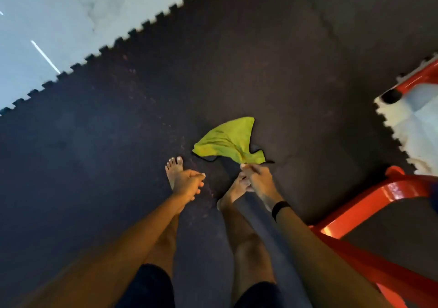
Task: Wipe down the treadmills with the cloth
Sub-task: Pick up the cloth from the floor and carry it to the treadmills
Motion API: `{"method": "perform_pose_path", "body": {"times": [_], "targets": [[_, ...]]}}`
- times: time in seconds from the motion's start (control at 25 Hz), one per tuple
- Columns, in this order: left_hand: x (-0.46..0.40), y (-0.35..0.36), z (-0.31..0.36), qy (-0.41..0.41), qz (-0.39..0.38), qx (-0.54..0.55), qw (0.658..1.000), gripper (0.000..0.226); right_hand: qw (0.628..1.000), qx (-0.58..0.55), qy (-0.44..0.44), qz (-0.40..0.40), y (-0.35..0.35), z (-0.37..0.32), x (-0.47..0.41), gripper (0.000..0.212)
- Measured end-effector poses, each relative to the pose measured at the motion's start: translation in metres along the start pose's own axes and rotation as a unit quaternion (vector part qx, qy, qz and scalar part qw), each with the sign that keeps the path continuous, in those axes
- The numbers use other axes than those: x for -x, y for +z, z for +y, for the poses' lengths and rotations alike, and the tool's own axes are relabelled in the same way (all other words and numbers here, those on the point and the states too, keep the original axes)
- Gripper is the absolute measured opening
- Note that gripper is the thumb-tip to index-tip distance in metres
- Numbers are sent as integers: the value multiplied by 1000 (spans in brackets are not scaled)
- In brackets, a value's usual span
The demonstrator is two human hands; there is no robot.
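Observation:
A yellow-green cloth (227, 140) with a dark hem hangs over the black rubber floor mat (260, 59), bunched at its lower corner. My right hand (257, 179) pinches that corner from below, and a black band sits on its wrist. My left hand (188, 183) hangs to the left with loosely curled fingers and holds nothing. No treadmill is in view.
My two bare feet stand on the mat below the hands. A red metal frame (369, 198) runs along the right side and lower right corner. Pale floor tiles (47, 23) lie beyond the mat's jagged edge at upper left and far right.

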State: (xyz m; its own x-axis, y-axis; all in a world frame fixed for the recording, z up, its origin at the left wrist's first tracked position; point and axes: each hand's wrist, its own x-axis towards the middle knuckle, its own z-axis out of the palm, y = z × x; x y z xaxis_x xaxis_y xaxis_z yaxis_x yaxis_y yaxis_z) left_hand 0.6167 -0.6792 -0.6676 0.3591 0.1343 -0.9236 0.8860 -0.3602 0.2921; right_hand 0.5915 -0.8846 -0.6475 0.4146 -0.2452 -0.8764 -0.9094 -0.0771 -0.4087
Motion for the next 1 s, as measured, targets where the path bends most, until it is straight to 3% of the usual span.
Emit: {"method": "perform_pose_path", "body": {"times": [0.16,0.28,0.4,0.64,0.8,0.88,1.0], "targets": [[-133,40,-25,-70,-13,-16,997,5,999,9,45,-18,56,61,-143,26],[-210,66,-37,-102,-24,9,995,35,996,29,73,-38,97,108,-214,39],[-273,89,-48,-138,-16,60,988,43,994,14,66,-90,128,123,-255,45],[-330,99,-59,-169,7,197,966,36,992,-6,81,-98,159,145,-284,51],[-291,87,-43,-95,39,150,983,25,994,-8,73,-78,149,125,-244,50],[-247,81,-29,-15,45,84,995,18,997,11,46,-55,129,95,-205,56],[-171,68,-3,125,37,-42,991,14,993,109,14,-47,90,39,-130,44]]}}
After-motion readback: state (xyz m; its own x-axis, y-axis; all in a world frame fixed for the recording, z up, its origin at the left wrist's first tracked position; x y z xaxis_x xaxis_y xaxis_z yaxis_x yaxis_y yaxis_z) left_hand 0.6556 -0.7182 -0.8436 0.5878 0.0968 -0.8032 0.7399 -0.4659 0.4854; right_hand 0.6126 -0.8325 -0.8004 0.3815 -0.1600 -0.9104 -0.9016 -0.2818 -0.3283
